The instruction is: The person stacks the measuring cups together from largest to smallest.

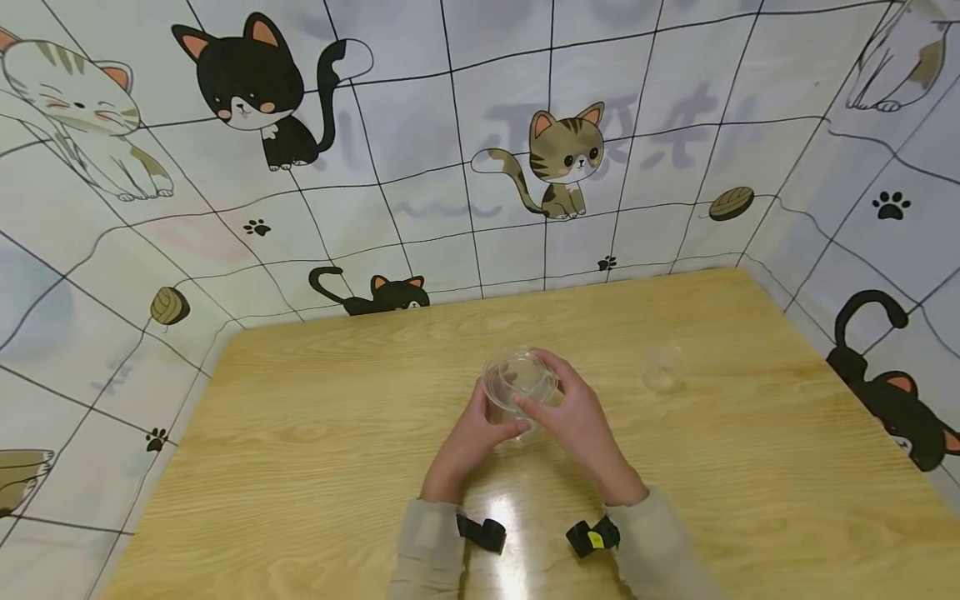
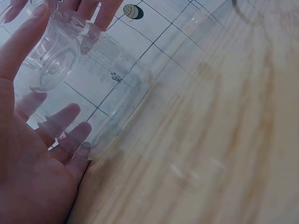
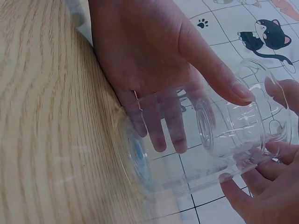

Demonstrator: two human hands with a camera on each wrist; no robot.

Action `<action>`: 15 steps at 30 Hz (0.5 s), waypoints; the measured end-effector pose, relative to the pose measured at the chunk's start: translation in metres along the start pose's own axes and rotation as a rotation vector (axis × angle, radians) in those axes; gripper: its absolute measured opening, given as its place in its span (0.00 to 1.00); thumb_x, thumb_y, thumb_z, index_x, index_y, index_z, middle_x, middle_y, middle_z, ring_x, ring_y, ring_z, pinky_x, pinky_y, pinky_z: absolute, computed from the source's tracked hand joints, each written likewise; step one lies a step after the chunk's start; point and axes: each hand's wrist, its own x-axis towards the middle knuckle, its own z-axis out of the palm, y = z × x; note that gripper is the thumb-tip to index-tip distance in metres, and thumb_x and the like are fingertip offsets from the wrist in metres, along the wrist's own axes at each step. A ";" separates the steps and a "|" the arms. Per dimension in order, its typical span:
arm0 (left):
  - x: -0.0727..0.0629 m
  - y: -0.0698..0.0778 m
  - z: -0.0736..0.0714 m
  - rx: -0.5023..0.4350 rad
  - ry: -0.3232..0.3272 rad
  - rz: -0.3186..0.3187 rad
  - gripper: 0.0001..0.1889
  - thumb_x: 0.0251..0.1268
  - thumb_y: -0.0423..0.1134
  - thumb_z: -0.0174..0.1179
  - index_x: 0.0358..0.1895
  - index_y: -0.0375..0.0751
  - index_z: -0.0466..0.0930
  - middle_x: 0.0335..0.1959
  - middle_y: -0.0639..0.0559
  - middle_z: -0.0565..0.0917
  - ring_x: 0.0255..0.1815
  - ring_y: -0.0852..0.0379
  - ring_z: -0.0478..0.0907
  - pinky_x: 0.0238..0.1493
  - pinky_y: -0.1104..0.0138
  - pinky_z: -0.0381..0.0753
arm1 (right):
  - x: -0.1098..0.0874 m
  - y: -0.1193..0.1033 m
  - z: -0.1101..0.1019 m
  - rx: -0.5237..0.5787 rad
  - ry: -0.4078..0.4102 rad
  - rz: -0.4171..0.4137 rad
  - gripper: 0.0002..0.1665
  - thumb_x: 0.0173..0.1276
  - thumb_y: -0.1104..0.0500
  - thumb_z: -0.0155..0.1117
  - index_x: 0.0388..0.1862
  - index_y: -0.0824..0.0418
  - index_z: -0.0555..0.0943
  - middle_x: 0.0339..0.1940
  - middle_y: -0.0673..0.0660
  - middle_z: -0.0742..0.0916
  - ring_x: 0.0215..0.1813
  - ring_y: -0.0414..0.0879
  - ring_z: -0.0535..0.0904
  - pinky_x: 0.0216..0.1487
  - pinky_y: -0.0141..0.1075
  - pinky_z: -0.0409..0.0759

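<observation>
One beaker [image 2: 110, 77] | left hand [image 1: 474, 435], right hand [image 1: 581, 412] — fingers round opposite sides

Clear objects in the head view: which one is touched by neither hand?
The faint clear object on the table, to the right of the right hand. It sits apart, whereas the clear containers are held between that hand and the left hand.

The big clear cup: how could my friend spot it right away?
Find the wood-grain table, then the left hand and right hand near its middle. The big clear cup is between them, with a smaller clear piece inside. Unlike the faint clear thing further right, it is held.
</observation>
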 end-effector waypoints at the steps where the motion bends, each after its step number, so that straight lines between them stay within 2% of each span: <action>1: 0.000 0.002 0.000 -0.004 -0.002 -0.003 0.49 0.46 0.46 0.68 0.67 0.67 0.43 0.66 0.64 0.54 0.67 0.64 0.46 0.65 0.59 0.47 | 0.000 0.000 0.000 -0.007 0.003 -0.002 0.41 0.48 0.38 0.66 0.62 0.41 0.64 0.62 0.51 0.70 0.59 0.55 0.68 0.49 0.52 0.71; 8: -0.005 0.022 0.002 -0.036 -0.017 -0.003 0.49 0.48 0.40 0.67 0.70 0.57 0.42 0.68 0.60 0.53 0.68 0.61 0.45 0.65 0.58 0.46 | 0.000 -0.002 0.000 -0.099 0.037 -0.030 0.42 0.48 0.36 0.65 0.62 0.44 0.65 0.61 0.52 0.71 0.58 0.55 0.69 0.50 0.53 0.70; 15: -0.006 0.025 -0.001 -0.012 -0.021 -0.015 0.47 0.47 0.44 0.67 0.68 0.64 0.45 0.67 0.60 0.55 0.67 0.62 0.48 0.65 0.59 0.48 | 0.001 -0.003 0.004 -0.192 0.083 -0.068 0.43 0.49 0.34 0.62 0.63 0.47 0.65 0.63 0.51 0.70 0.60 0.52 0.67 0.53 0.53 0.67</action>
